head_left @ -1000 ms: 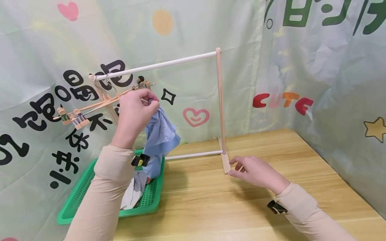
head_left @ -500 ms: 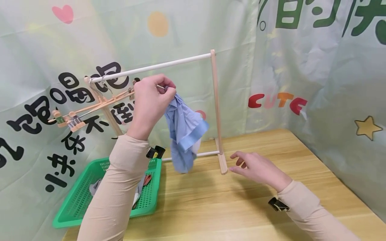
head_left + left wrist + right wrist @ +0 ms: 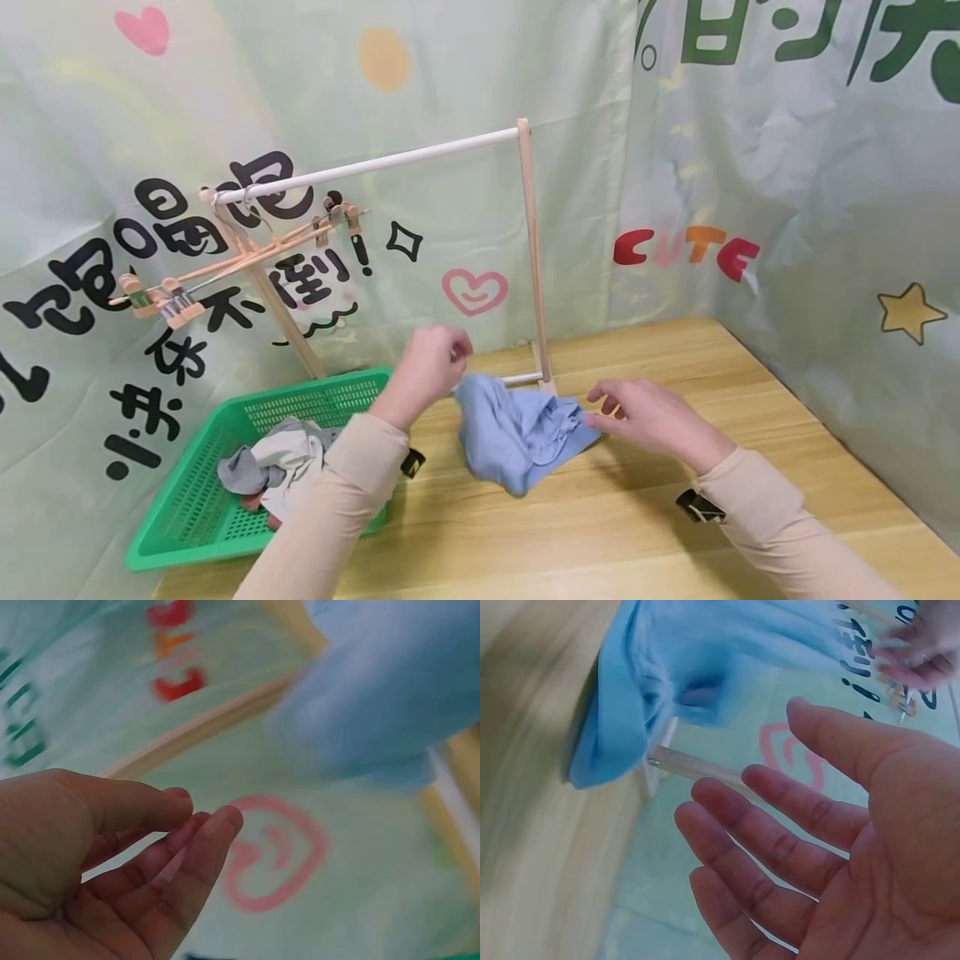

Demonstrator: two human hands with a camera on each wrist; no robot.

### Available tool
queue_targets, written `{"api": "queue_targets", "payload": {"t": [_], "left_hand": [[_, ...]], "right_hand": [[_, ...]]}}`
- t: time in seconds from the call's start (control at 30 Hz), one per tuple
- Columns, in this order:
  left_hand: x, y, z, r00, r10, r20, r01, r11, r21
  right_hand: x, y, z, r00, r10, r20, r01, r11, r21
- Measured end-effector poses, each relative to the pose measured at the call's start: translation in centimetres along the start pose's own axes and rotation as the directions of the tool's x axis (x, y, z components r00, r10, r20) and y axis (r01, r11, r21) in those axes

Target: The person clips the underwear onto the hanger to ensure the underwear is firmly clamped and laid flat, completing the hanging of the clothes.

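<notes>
A crumpled light blue garment (image 3: 517, 433) is dropping onto the wooden table, its lower part against the tabletop; its exact kind cannot be made out. My left hand (image 3: 429, 367) is just up and left of it, and in the left wrist view its thumb and fingers (image 3: 206, 851) are apart with nothing between them. The blue cloth (image 3: 382, 705) is blurred there, clear of that hand. Right of the garment is my right hand (image 3: 652, 417), loosely spread and close to the cloth's edge. In the right wrist view its relaxed fingers (image 3: 780, 855) hold nothing.
A wooden rack with a white top bar (image 3: 367, 165) stands at the back. Two clip hangers (image 3: 247, 257) hang at its left end. Below them, a green basket (image 3: 180, 475) holds grey, white and reddish clothes (image 3: 288, 458). A printed cloth backdrop (image 3: 570, 208) surrounds the table (image 3: 637, 533).
My left hand carried the blue garment right, away from the basket, then let go of it low over the table. My right hand stayed near the same spot, off the rack's foot.
</notes>
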State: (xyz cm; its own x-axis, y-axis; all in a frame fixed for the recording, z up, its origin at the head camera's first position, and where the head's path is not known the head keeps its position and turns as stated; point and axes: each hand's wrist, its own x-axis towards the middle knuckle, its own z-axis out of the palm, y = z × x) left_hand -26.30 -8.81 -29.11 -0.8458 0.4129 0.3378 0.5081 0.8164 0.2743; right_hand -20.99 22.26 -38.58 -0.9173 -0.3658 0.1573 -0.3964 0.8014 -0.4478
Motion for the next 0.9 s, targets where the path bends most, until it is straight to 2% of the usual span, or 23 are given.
{"api": "queue_targets", "payload": {"t": [0.1,0.17,0.3,0.43,0.5,0.6,0.77,0.9], "left_hand": [[-1.9,-1.1,3.0,0.996,0.030,0.080,-0.032,0.999,0.030],[-3.1,-1.5,4.5,0.988,0.044,0.149,-0.047,0.999,0.018],[-5.4,-2.0,6.9,0.958,0.039,0.285,-0.055,0.997,0.050],[-7.1,-2.2,8.6,0.936,0.019,0.352,-0.070,0.989,0.132],[-7.6,-2.2,9.2,0.929,0.010,0.369,-0.074,0.984,0.160],[-8.0,-2.3,9.8,0.928,0.004,0.373,-0.080,0.979,0.188],[-8.4,-2.9,10.8,0.934,-0.008,0.357,-0.074,0.974,0.215],[-8.6,-3.2,11.2,0.938,-0.031,0.344,-0.059,0.967,0.246]], "right_hand": [[0.2,0.2,0.6,0.999,-0.021,0.031,0.021,1.000,-0.007],[0.4,0.3,1.1,0.998,-0.030,0.055,0.030,1.000,-0.005],[0.8,0.6,2.0,0.996,-0.019,0.085,0.021,0.999,-0.025],[1.4,1.1,2.7,0.996,0.003,0.094,0.006,0.995,-0.097],[1.6,1.5,3.1,0.995,0.001,0.096,0.012,0.991,-0.133],[2.0,2.0,3.6,0.996,0.009,0.093,0.006,0.987,-0.163],[2.4,2.6,4.1,0.995,0.018,0.100,0.000,0.984,-0.180],[2.4,2.9,3.7,0.992,0.049,0.118,-0.030,0.987,-0.157]]}}
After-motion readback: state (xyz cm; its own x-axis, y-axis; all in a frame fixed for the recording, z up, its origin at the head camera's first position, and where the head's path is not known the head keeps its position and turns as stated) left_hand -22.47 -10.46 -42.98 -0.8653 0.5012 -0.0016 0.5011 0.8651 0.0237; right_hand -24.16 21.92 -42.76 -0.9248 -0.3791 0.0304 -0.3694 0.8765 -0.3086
